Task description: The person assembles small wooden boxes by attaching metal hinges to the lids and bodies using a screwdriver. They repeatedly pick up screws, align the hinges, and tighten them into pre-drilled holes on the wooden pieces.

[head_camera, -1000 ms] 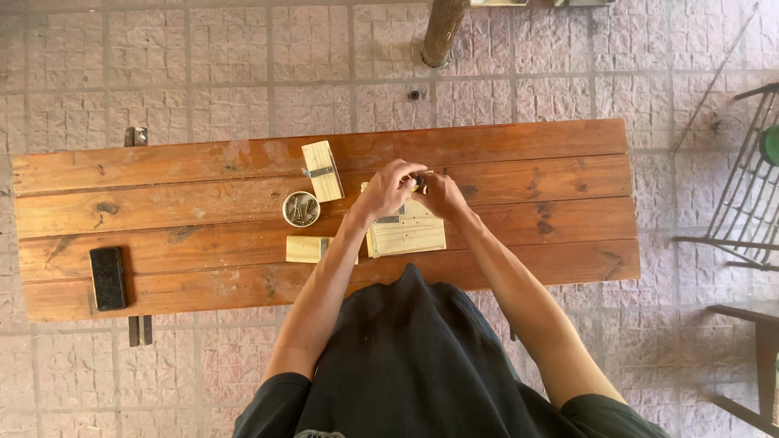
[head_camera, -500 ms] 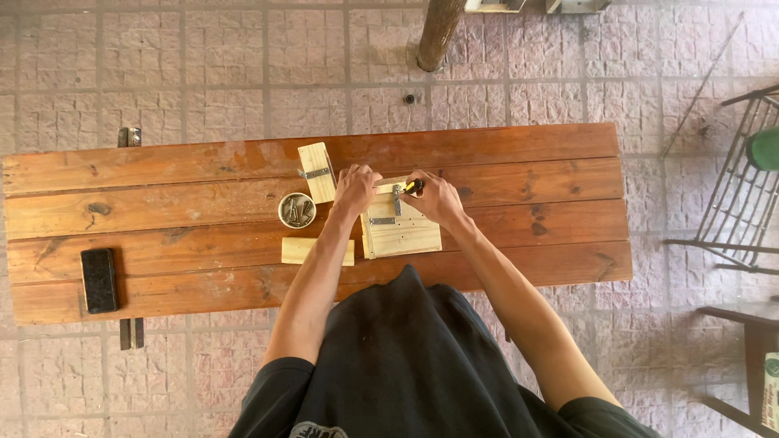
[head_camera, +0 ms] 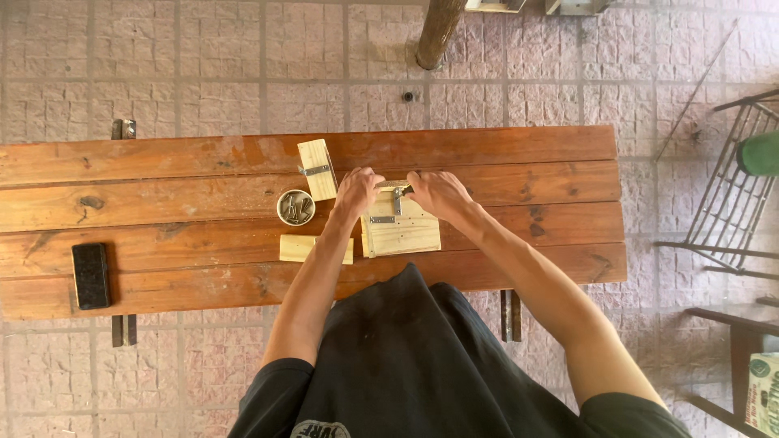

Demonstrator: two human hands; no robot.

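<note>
Work surface: long reddish-brown plank bench (head_camera: 503,174) standing on pale paving.
Work piece: pale square pine board (head_camera: 402,229) with small metal fittings, lying flat near the middle of the bench, just in front of the person.
Left hand (head_camera: 357,191): rests at the board's upper left corner, fingers curled down onto it; whether it pinches anything cannot be told.
Right hand (head_camera: 438,193): at the board's upper edge, fingers drawn together around the small grey metal latch (head_camera: 398,197); the exact grip is hidden.
Nearby: small round tin of screws (head_camera: 295,207) just left of the left hand; narrow pale wood block with a metal strap (head_camera: 316,169) above the tin; flat pale wood strip (head_camera: 304,248) beside the board, partly under the left forearm; black phone (head_camera: 90,275) well apart at the bench's left end.
Judgement: fitting the latch appears to be the step in hand. It calls for the left hand pinning the board still, the latch kept square to the edge, and screws kept within reach.
</note>
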